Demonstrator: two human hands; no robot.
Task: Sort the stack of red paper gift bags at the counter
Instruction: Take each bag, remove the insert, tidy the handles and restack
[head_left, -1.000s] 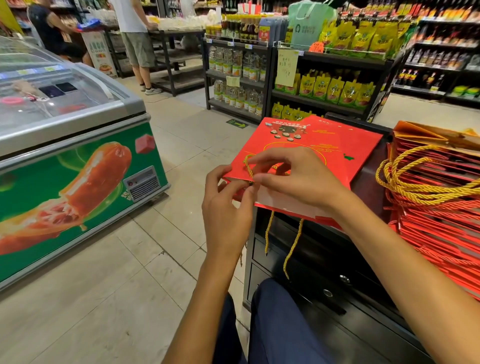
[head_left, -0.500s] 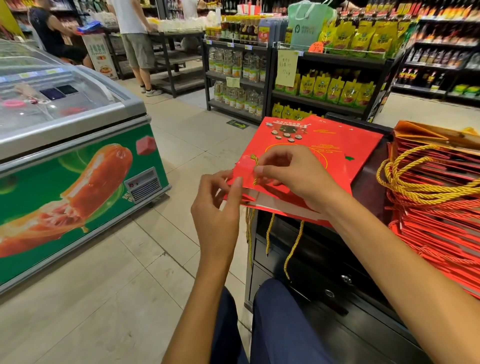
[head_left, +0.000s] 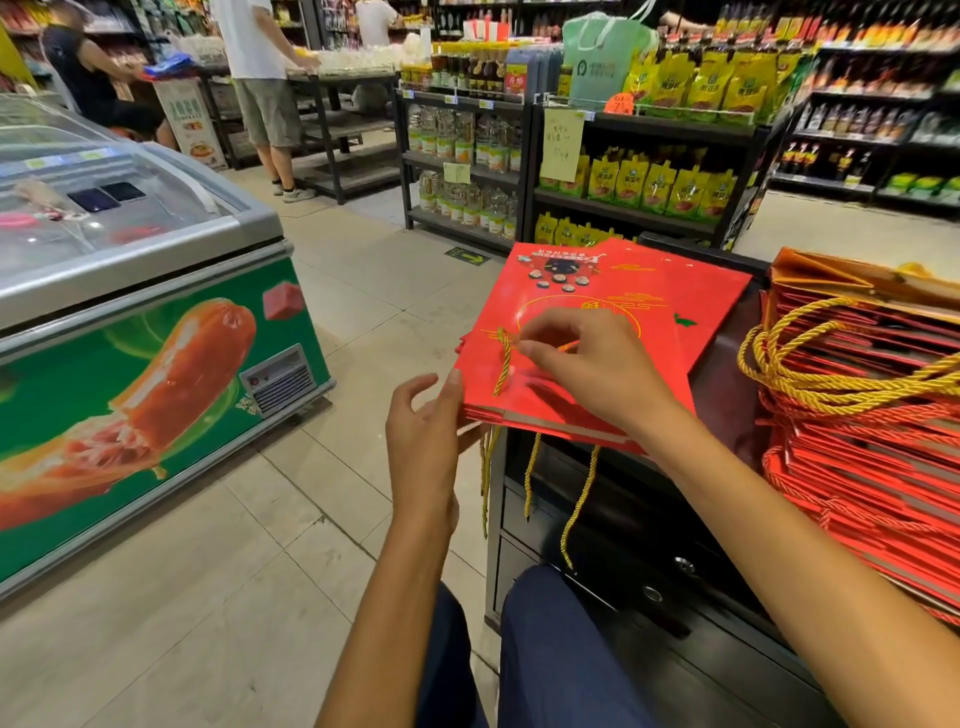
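The right hand now pins the gold cord flat on the top red bag, fingertips pinching it, where a moment ago both hands worked it. The left hand, fingers loosely spread, has let go at the counter's left edge: handle tucked, bag nearly sorted

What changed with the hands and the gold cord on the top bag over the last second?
The left hand let go of the gold cord and dropped back to the near edge of the top bag, fingers loose. The right hand laid the cord onto the bag's face and still pinches it. The big stack of bags on the right stayed put.
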